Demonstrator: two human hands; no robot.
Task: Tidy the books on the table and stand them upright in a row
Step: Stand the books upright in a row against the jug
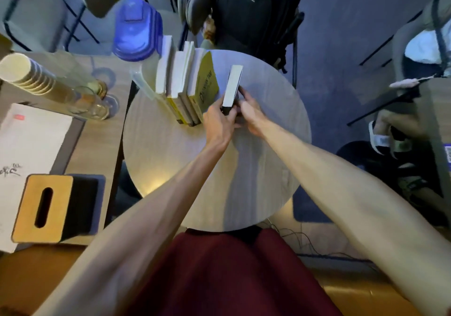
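Observation:
On the round grey table [170,159] a row of three books [185,83] stands upright, white page edges on top, the rightmost one with a yellow cover [207,81]. Just right of the row, apart from it, stands a dark-covered book [233,86] with its white page edge up. My left hand [218,124] grips its near end from the left. My right hand [251,115] holds the same book from the right, fingers along its dark cover.
A blue-lidded clear pitcher [136,29] stands left of the row at the table's far edge. The wooden side table on the left bears stacked paper cups [26,73], glass mugs [95,103], a white paper [26,144] and a tissue box [46,208]. Chairs and a black backpack [253,10] stand beyond.

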